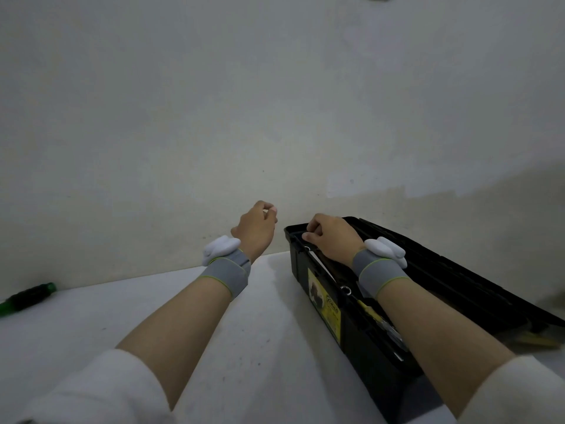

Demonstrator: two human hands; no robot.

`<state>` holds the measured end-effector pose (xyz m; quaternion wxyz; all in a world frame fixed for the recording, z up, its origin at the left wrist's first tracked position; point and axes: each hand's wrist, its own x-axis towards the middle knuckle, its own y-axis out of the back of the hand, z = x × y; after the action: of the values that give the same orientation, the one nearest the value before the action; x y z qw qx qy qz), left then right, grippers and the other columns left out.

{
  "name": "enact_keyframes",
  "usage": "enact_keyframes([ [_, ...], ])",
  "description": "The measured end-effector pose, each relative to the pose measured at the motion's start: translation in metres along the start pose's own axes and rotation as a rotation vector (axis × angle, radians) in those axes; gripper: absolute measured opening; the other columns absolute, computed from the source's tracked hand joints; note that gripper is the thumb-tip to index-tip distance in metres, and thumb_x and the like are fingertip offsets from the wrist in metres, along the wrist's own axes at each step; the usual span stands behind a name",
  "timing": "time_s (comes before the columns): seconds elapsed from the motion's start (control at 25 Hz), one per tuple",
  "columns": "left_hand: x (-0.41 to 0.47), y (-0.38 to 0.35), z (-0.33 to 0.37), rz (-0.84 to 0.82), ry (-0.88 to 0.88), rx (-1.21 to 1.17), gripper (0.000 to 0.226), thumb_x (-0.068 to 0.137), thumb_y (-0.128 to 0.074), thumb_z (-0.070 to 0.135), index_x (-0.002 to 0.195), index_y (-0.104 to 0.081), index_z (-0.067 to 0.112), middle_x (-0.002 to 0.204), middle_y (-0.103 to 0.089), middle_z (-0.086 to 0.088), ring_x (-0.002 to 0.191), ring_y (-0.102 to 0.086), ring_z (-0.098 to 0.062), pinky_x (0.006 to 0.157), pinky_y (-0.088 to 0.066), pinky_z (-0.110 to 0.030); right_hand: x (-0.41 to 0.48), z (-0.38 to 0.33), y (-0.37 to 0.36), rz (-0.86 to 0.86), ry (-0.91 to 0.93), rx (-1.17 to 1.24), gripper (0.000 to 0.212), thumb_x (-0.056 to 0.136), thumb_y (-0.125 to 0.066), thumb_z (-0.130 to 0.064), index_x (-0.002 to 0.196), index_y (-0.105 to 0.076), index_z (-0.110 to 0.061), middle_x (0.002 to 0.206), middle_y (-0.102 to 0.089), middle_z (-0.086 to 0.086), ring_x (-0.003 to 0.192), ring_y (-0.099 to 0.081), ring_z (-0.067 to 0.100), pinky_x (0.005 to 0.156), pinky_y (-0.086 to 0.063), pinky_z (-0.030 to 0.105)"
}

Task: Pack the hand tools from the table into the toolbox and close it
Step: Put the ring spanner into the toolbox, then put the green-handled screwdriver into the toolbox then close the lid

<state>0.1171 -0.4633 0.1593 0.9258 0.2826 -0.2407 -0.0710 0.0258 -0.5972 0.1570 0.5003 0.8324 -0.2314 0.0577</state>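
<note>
The black toolbox point(318, 304) with a yellow label stands open on the right of the white table point(250, 332), its lid point(458, 276) folded back to the right. Inside lie metal wrenches point(347, 289) and a yellow-handled tool point(371, 312), partly hidden by my forearm. My right hand point(333, 237) is at the box's far end, with fingers and thumb curled round its rim there. My left hand point(256, 228) hovers left of the box near the wall, fingers curled, thumb against fingertips, and nothing is seen in it. A green and black screwdriver point(27, 298) lies at the table's far left.
A pale wall point(275, 117) rises right behind the table's back edge. Bare tabletop lies between the screwdriver and the toolbox. A bit of wood-coloured surface point(538, 341) shows beyond the lid at the right.
</note>
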Motion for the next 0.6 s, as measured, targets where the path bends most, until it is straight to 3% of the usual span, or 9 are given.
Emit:
enact_keyframes([
  [0.2,-0.028,0.031,-0.019,0.096,-0.007,0.065,0.023,0.096,-0.036,0.032,0.106,-0.055,0.026,0.095,-0.068,0.007,0.090,-0.054,-0.018,0.083,-0.030,-0.034,-0.010,-0.036,-0.006,-0.013,0.074,0.028,0.023,0.090,-0.055,-0.032,0.101,-0.057,-0.012,0.103,-0.066,0.012,0.100,-0.057,0.028,0.081,-0.048,0.036],
  [0.36,-0.055,0.051,-0.048,0.156,-0.040,0.102,0.023,0.097,-0.038,0.031,0.103,-0.059,0.022,0.103,-0.065,0.005,0.098,-0.058,-0.020,0.082,-0.027,-0.031,-0.024,-0.054,-0.025,-0.052,0.089,0.065,0.024,0.089,-0.055,-0.034,0.103,-0.056,-0.014,0.104,-0.064,0.010,0.097,-0.057,0.025,0.085,-0.050,0.038],
  [0.6,-0.091,0.083,-0.092,0.169,-0.032,0.160,0.024,0.097,-0.040,0.027,0.106,-0.060,0.016,0.115,-0.062,-0.002,0.110,-0.055,-0.023,0.091,-0.036,-0.037,-0.045,-0.080,-0.073,-0.088,0.194,0.053,0.025,0.090,-0.054,-0.031,0.106,-0.058,-0.012,0.108,-0.065,0.007,0.108,-0.050,0.024,0.085,-0.041,0.032],
])
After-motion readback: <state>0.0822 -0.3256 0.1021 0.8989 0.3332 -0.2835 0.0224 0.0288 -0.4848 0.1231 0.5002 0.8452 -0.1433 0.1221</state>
